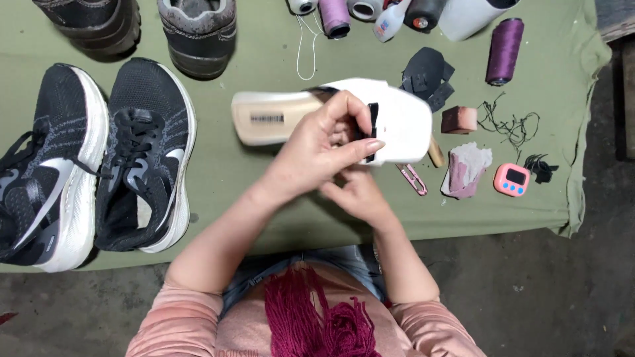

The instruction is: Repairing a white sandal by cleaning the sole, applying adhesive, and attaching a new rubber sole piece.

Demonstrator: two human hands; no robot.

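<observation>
Olive-green cloth (264, 218) over a low table, concrete floor below. White slide sandal (397, 116) held above the cloth's middle, tan insole up. Left hand (317, 149) wraps over the strap, fingers clenched on it beside a short black strip (372, 125). Right hand (360, 195) sits beneath; its fingers are hidden, so grip cannot be told. Sandal looks light, sole stiff, strap pliable and smooth; best gripped across the strap. 2 black running shoes (92, 158) lie left, pink timer (511, 180) right.

a small pink square timer (511, 180) with a dark screen lies on the green cloth (264, 66).
</observation>
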